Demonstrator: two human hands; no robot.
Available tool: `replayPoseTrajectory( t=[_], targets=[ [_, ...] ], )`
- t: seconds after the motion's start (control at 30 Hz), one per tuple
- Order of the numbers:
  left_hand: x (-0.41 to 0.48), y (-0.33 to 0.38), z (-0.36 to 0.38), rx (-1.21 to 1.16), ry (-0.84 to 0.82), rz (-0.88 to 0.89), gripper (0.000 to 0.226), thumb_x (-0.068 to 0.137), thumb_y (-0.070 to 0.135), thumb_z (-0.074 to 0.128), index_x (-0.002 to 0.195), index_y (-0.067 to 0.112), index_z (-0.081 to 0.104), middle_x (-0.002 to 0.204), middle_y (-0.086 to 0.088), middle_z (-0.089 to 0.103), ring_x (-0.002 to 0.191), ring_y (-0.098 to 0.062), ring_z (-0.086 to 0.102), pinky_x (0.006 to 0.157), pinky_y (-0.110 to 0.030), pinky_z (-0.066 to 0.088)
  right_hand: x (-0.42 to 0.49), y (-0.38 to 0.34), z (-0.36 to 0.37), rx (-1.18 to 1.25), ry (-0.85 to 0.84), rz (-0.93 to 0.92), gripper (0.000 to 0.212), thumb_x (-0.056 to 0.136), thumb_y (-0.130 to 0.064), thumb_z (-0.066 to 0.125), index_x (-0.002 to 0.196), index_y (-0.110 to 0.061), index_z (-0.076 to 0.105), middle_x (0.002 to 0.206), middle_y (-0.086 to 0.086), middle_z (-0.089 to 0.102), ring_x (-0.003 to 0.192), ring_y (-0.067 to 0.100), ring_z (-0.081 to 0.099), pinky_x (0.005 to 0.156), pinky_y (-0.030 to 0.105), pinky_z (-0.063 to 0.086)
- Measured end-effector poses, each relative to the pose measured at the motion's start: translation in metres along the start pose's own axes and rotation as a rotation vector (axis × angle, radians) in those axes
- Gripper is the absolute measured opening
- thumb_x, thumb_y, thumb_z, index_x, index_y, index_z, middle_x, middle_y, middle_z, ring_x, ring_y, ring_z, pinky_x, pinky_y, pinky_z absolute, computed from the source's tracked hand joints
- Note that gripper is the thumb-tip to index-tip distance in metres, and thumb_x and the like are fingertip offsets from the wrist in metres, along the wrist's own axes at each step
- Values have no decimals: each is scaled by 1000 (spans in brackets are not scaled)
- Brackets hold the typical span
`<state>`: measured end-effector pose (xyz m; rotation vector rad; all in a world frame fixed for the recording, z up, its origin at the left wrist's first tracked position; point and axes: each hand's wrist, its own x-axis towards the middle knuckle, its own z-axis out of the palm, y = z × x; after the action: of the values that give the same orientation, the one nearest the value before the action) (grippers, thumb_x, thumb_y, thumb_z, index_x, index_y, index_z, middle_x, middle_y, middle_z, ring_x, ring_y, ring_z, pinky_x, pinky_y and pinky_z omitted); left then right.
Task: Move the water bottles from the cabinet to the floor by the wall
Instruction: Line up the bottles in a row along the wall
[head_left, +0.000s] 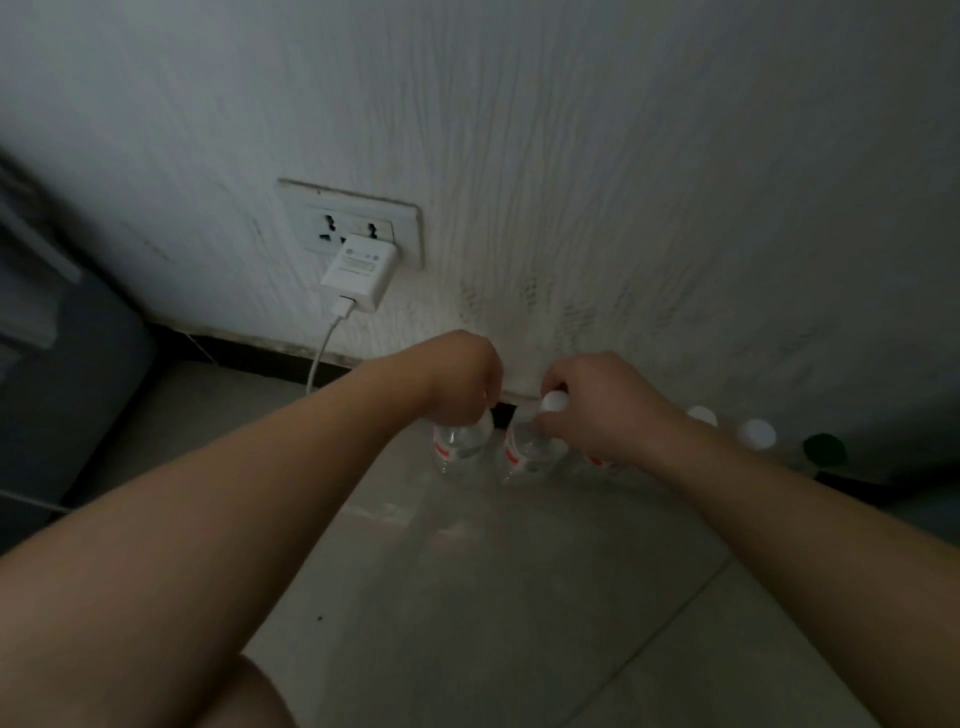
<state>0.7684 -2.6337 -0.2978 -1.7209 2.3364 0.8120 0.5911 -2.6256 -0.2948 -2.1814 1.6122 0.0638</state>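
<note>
both arms reach in from the bottom of the frame to the base of the wall (623, 156) at centre. the left hand (462, 376) has its fingers clamped around the top of a clear water bottle (460, 449) with a red label, hiding its cap. the right hand (597, 402) has its fingers closed on the neck of a second bottle (527, 449), just under its white cap (553, 401). the two bottles are upright, just beside each other, on the tiled floor (519, 597). two more white caps (756, 434) show right of the right wrist. upper left of centre, a white charger (358, 273) sits in a wall socket (353, 221).
</note>
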Motion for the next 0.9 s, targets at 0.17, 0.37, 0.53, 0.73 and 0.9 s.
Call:
replayPoseTrajectory(
  t=[0.17, 0.37, 0.53, 0.73, 0.9],
  targets=[
    [-6, -7, 7, 72, -29, -4, 37, 81, 1, 55, 104, 26, 70, 101, 3, 51, 105, -21, 55, 79, -26, 41, 13, 0, 18, 18, -5, -16, 23, 77, -41, 71, 88, -21, 67, 85, -1, 61, 83, 18, 59, 66, 24, 38],
    [-10, -8, 16, 70, -26, -12, 45, 79, -5, 56, 106, 29, 69, 103, 6, 47, 105, -19, 53, 80, -26, 41, 20, -5, 26, 23, -32, -32, 28, 76, -39, 74, 90, -15, 69, 87, 3, 66, 79, 19, 60, 62, 26, 40],
    [-8, -9, 21, 64, -34, 8, 45, 78, -2, 60, 105, 34, 67, 111, 5, 52, 109, -18, 51, 88, -31, 45, 21, -3, 27, 24, -33, -58, 28, 77, -37, 72, 90, -13, 68, 86, 4, 65, 77, 19, 60, 59, 27, 41],
    [-6, -11, 29, 46, -48, 29, 37, 81, 13, 69, 109, 36, 63, 108, 8, 52, 103, -16, 55, 88, -33, 51, 18, 6, 26, -73, -62, -166, 35, 79, -46, 69, 99, -18, 64, 91, 1, 61, 86, 20, 60, 65, 29, 42],
    [-3, -1, 31, -66, 104, -84, 47, 78, 25, 73, 120, 26, 51, 109, 2, 57, 95, -16, 57, 78, -31, 50, 16, 9, 15, -93, -138, -335, 42, 82, -38, 66, 121, -24, 58, 115, -3, 55, 102, 18, 56, 81, 33, 46]
  ],
)
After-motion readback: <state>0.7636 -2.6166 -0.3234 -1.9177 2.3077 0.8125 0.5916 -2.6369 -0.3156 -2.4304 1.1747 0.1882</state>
